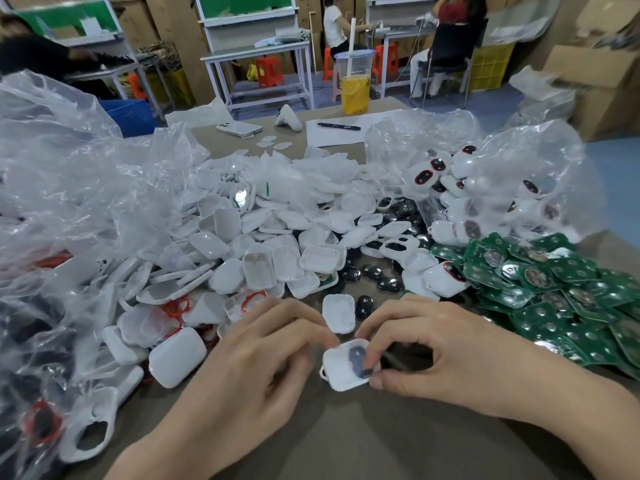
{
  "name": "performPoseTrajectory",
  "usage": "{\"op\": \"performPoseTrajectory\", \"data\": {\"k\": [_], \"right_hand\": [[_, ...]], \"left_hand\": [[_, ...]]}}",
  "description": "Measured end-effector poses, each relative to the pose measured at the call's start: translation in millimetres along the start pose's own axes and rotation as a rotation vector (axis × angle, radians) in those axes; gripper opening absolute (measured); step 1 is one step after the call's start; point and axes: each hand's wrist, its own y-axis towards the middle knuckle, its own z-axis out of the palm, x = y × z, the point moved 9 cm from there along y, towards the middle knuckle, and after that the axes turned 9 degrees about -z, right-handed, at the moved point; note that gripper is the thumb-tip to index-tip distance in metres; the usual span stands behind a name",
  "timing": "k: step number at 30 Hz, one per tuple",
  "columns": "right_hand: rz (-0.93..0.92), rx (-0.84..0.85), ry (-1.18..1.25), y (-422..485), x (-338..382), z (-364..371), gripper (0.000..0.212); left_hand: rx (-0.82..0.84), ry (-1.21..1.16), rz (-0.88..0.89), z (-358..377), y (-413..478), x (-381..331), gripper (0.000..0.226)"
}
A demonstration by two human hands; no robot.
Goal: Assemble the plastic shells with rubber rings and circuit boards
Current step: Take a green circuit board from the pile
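Workshop desk point(346, 445), near edge: white shell point(341, 370) w/ dark insert point(358, 360), pinched by left grip point(249, 358) & right grip point(433, 351), both clamped on it. Looks early: no board inside yet; shell pile point(263, 244), red rings point(252, 301), green boards point(554, 289) mostly unused

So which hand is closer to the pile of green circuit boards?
Right. The right hand, pinching the small white plastic shell, is beside the pile of green circuit boards; the left hand is farther off, across that shell.

White shells point(263, 244); green circuit boards point(554, 289); red rubber rings point(254, 299); yellow drink point(355, 93)
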Motion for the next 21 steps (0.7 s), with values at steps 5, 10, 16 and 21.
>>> {"op": "performPoseTrajectory", "data": {"k": [5, 10, 16, 21], "right_hand": [[0.038, -0.002, 0.006, -3, 0, -1, 0.028], [0.083, -0.274, -0.073, -9, 3, -27, 0.028], [0.374, -0.577, -0.556, -48, -5, -73, 0.029], [0.576, -0.222, -0.609, -45, -18, -51, 0.053]], "left_hand": [[-0.092, -0.003, -0.111, -7, 2, 19, 0.030], [-0.145, -0.009, -0.164, -9, 4, 31, 0.031], [-0.204, -0.027, -0.213, -13, 2, 40, 0.031], [-0.200, -0.025, -0.216, -13, 1, 38, 0.033]]}}
